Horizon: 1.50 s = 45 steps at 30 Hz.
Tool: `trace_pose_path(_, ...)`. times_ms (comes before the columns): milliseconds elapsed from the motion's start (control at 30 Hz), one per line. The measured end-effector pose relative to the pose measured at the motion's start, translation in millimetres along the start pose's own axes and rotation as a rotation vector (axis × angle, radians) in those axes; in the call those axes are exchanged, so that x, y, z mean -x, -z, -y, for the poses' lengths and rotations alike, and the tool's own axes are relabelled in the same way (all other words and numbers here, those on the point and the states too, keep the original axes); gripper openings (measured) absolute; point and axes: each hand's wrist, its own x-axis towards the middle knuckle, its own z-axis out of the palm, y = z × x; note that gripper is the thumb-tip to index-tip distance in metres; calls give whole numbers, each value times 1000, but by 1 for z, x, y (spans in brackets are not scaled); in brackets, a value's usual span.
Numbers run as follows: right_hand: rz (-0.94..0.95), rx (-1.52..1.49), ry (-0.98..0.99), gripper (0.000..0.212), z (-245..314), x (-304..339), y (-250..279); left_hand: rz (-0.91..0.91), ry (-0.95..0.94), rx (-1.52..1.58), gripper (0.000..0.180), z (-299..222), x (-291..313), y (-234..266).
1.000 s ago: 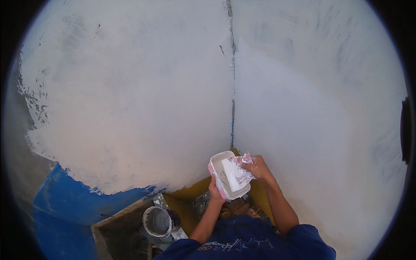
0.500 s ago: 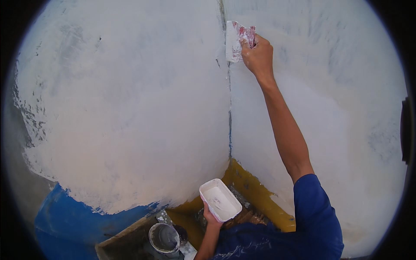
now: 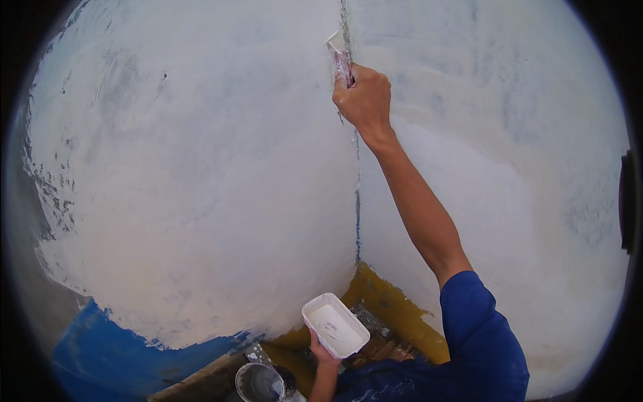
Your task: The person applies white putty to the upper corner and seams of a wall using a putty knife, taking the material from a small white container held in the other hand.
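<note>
My right hand (image 3: 366, 97) is raised high at the wall corner, its fingers wrapped round a putty knife (image 3: 340, 59) smeared white and dark red. The blade lies against the left wall, just beside the dark corner seam (image 3: 358, 214). Low in front of my body, my left hand (image 3: 323, 350) grips a white rectangular tub (image 3: 336, 326) from its left side. Pale, creamy putty lies inside the tub. Part of the left hand's fingers is hidden beneath the tub.
White coating covers the left wall (image 3: 201, 167) and right wall (image 3: 482, 174). Blue paint (image 3: 127, 352) shows low on the left, yellow paint (image 3: 388, 295) low in the corner. A round bucket (image 3: 260, 383) stands bottom centre-left, by a wooden board (image 3: 201, 383).
My right hand has moved left with the putty knife, from the right wall across the seam, and the blade has turned. The tub sits slightly lower in view, as do the walls.
</note>
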Motion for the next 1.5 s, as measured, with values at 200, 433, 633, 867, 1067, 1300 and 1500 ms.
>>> trace_pose_path(200,-110,153,-112,15,-40,-43,-1,-42,12,9,66,0,6,2)
trace_pose_path(433,-79,175,-169,16,-36,-30,-19,-33,56,49,67,-10,8,8)
trace_pose_path(633,-208,279,-12,17,-37,-70,-30,-28,33,-3,68,-24,2,19)
trace_pose_path(867,-79,215,11,18,-24,-42,-49,-90,-44,-43,69,-34,7,27)
trace_pose_path(1067,-115,94,-141,17,-32,-50,3,-40,39,22,69,-25,11,28)
trace_pose_path(1300,-10,150,-49,18,-31,-74,-17,-48,-42,47,68,-13,24,21)
trace_pose_path(1500,17,106,-139,18,-52,-13,-11,-80,-96,67,65,-1,30,13)
